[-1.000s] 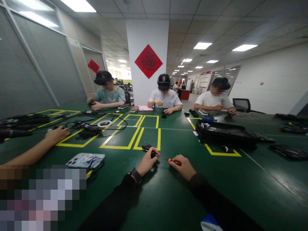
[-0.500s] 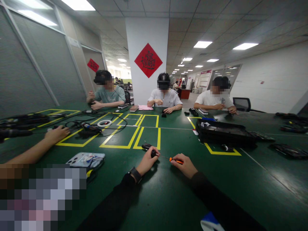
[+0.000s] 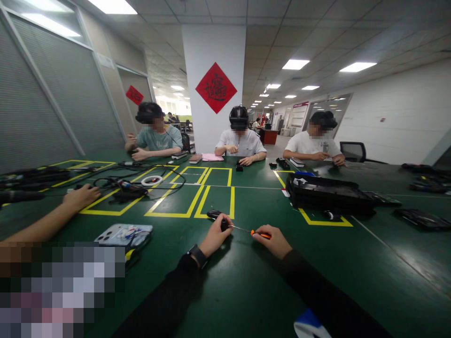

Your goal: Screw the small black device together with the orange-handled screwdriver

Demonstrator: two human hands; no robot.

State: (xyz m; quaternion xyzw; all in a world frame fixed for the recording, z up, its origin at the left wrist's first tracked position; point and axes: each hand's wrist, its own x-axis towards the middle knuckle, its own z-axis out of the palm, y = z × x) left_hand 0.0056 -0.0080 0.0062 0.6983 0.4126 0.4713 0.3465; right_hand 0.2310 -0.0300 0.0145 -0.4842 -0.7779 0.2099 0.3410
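In the head view my left hand [image 3: 215,235] is closed around a small black part [image 3: 224,225], whose exact kind I cannot make out. Another dark piece [image 3: 213,214] shows just beyond its fingers. My right hand [image 3: 274,241] is wrapped round the orange and black handle of a screwdriver [image 3: 260,234]. The thin metal shaft points left, and its tip reaches the black part at my left fingers. Whether the tip touches that part is too small to tell. Both hands are just above the green table [image 3: 232,291].
A long black open case [image 3: 327,195] lies at right. Tangled cables [image 3: 130,185] and a phone-like blue-grey item [image 3: 123,234] are at left, by a neighbour's hand [image 3: 81,196]. Yellow tape [image 3: 172,214] marks the table. Several people sit opposite.
My right hand has shifted slightly right with the screwdriver, so more of its shaft shows. My left hand stays nearly in place. The whole view has drifted a little.
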